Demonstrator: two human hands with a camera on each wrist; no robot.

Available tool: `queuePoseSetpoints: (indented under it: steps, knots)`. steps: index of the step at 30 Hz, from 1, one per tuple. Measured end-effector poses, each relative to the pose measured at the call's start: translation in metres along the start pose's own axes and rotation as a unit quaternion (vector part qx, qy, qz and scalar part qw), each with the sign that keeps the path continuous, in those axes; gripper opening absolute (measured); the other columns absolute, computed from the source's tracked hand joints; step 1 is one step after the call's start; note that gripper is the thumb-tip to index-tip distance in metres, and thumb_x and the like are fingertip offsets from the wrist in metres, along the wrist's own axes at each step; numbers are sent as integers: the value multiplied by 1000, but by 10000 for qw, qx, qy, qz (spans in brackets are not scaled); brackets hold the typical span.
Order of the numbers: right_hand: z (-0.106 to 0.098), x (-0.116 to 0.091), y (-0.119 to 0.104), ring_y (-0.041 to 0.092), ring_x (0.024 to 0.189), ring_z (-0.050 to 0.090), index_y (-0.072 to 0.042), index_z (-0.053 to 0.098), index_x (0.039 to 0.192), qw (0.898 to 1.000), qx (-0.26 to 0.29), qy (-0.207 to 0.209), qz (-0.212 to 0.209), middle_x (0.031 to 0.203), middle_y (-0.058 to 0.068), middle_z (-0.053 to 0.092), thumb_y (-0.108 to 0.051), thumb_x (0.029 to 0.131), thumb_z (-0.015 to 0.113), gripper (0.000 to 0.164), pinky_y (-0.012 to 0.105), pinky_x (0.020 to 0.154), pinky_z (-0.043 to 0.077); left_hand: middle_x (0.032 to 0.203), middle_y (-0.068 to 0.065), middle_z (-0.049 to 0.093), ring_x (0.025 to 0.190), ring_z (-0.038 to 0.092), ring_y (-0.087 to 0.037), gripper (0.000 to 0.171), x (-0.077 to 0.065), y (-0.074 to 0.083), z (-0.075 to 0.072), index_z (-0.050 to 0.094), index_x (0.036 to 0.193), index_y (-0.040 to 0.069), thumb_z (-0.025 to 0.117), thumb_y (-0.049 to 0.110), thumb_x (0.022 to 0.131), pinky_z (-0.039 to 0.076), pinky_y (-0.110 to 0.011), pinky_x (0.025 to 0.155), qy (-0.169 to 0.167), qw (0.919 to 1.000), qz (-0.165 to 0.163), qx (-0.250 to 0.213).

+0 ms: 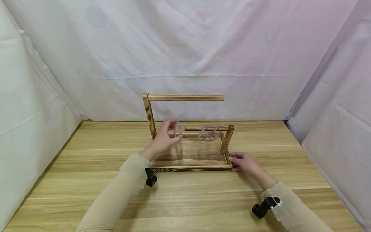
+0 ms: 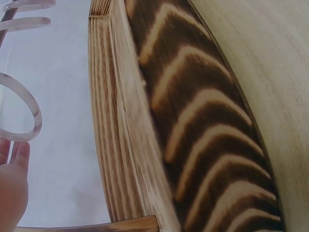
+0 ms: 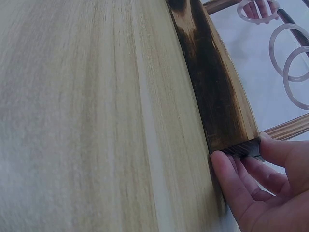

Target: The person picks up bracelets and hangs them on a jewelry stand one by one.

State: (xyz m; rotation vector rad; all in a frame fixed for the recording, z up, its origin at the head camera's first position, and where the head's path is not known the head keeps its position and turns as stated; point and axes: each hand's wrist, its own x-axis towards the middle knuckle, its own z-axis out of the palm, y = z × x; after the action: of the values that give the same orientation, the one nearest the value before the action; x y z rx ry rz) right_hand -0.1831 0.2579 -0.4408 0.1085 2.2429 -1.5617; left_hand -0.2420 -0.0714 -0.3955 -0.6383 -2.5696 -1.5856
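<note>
My left hand [image 1: 164, 140] pinches a pale, translucent bangle [image 2: 35, 110] between thumb and fingers. The bangle is upright, a little left of the free end of the lower rod [image 1: 190, 129] of a wooden bracelet stand [image 1: 191, 169]. Two similar bangles [image 1: 200, 136] hang on that rod, nearer its post [image 1: 227, 141]. At the stand's front right corner, my right hand [image 1: 244, 163] grips the tray edge, thumb [image 3: 275, 150] on top and fingers around the end.
Above and behind the left hand runs the stand's bare upper rod [image 1: 185, 97], held by a taller post [image 1: 150, 117] at the left. The stand sits on a wood-grain table [image 1: 191, 199]. Pale cloth [image 1: 185, 58] hangs behind and at both sides.
</note>
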Motion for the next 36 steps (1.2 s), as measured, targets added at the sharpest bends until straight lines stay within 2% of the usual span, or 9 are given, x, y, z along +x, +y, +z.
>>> queuePoseSetpoints:
  steps: [7, 12, 23, 25, 36]
  knots:
    - [0, 1, 1, 11, 76, 55, 17, 39, 130, 10000, 35, 2, -1, 87, 7, 52, -12, 98, 47, 44, 28, 71, 57, 129, -13, 43, 119, 45, -33, 56, 3, 4, 1, 41, 131, 0, 66, 16, 83, 38, -46, 105, 10, 9999, 109, -39]
    - [0, 1, 0, 12, 77, 54, 16, 38, 131, 10000, 20, -18, 4, 89, 8, 53, -13, 98, 47, 45, 28, 72, 57, 129, -12, 44, 119, 45, -29, 55, 6, 8, 2, 42, 130, 1, 67, 15, 83, 37, -46, 106, -14, 9999, 85, -51]
    - [0, 0, -1, 12, 79, 56, 15, 39, 131, 10000, 13, -37, 15, 94, 11, 56, -14, 98, 47, 45, 29, 71, 57, 128, -17, 46, 117, 46, -32, 54, 12, 27, 5, 43, 131, 1, 67, 10, 83, 40, -43, 105, -74, 9992, 394, -87]
    - [0, 0, -1, 12, 79, 55, 15, 39, 131, 10000, 8, -27, 11, 94, 11, 56, -13, 98, 47, 44, 29, 71, 57, 128, -16, 46, 117, 47, -30, 55, 14, 23, 8, 43, 131, 3, 68, 11, 83, 41, -41, 104, -66, 9989, 459, -54]
    - [0, -1, 1, 12, 77, 54, 16, 39, 130, 10000, -8, -15, 9, 91, 10, 53, -12, 98, 47, 44, 28, 70, 57, 128, -15, 45, 115, 47, -26, 54, 17, 25, 10, 44, 131, 6, 68, 13, 83, 40, -44, 104, -130, 9981, 607, -61]
